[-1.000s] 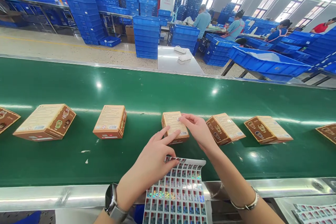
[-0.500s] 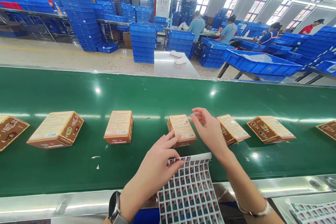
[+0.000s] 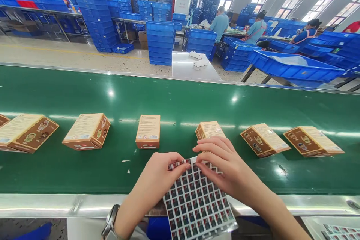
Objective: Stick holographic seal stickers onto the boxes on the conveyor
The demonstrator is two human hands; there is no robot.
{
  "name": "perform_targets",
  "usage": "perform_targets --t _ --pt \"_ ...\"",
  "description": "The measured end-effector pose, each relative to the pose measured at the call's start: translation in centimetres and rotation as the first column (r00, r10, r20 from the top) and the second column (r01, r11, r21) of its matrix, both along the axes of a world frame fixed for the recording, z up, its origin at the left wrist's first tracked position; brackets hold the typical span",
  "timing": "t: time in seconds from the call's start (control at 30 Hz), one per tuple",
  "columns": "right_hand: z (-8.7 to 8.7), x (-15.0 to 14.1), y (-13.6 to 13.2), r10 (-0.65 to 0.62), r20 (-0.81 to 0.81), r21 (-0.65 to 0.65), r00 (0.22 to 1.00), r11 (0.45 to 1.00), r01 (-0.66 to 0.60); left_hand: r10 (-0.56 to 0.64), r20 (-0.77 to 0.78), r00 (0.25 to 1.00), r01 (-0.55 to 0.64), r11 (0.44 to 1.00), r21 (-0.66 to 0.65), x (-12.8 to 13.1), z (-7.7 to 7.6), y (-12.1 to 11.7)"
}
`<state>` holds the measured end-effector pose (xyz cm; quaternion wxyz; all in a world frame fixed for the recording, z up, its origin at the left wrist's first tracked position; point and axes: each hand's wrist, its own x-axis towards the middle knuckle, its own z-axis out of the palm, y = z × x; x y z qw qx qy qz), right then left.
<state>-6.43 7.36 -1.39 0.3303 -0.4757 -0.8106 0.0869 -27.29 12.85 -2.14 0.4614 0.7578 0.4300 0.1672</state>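
Observation:
A sheet of small printed stickers (image 3: 197,202) slants over the near edge of the green belt, its top edge curled. My left hand (image 3: 161,174) pinches the curled top-left corner between thumb and fingers. At the sheet's top right, my right hand (image 3: 225,165) has thumb and fingertips closed in on the edge; whether a loose sticker is between them cannot be seen. Just beyond that hand lies a brown and cream box (image 3: 210,129), partly covered by the fingers. Another box (image 3: 148,131) rests to the left, beyond my left hand.
More boxes (image 3: 87,131) lie in a row along the green conveyor belt (image 3: 84,172), including a tilted one (image 3: 264,140) on the right. Further sticker sheets (image 3: 341,230) lie at the lower right. Beyond the belt stand stacked blue crates (image 3: 160,43) and several people at tables.
The boxes have shifted right along the belt. My right hand has come down from beside a box to the sheet's top edge. My left hand still holds the sheet, now slightly further left.

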Motion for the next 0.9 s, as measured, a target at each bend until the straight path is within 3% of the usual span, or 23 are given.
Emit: perform_targets --t 0.1,0.17,0.23,0.33,0.47,0.6,0.73,0.9 --pt "-0.5 -0.3 1.4 -0.105 -0.38 -0.343 0.919 0.939 -0.035 -0.008 -0.008 1.0 0.008 1.0 -0.028 -1.7 -0.2 0.3" --pt "-1.4 -0.8 3.3 -0.272 -0.575 -0.516 0.771 0.852 -0.084 -0.039 -0.014 0.999 0.04 0.998 0.045 -3.0 -0.3 0.5" --pt "-2.5 -1.7 5.8 -0.388 -0.668 -0.585 0.635 0.802 -0.126 -0.065 -0.031 0.997 0.07 0.98 0.185 -4.1 -0.4 1.0" --pt "-4.2 -3.2 9.4 -0.428 -0.733 -0.591 0.529 0.785 -0.185 -0.051 -0.126 0.991 0.093 0.932 0.35 -5.1 -1.0 1.8" --pt "-5.5 -4.7 12.0 -0.482 -0.736 -0.599 0.474 0.79 -0.126 -0.078 -0.218 0.973 0.15 0.929 0.337 -4.9 -2.3 2.4" --pt "-6.1 -5.8 11.6 -0.548 -0.741 -0.608 0.388 0.793 -0.042 -0.081 -0.212 0.974 0.149 0.932 0.33 -3.9 -3.0 1.8" --pt "-6.7 -6.7 10.5 -0.594 -0.746 -0.614 0.302 0.788 0.033 -0.093 -0.23 0.969 0.171 0.921 0.35 -3.0 -2.7 1.2" --pt "-7.0 -6.7 10.0 -0.615 -0.722 -0.606 0.317 0.783 0.14 -0.124 -0.24 0.963 0.208 0.908 0.363 -2.5 -2.5 0.9"
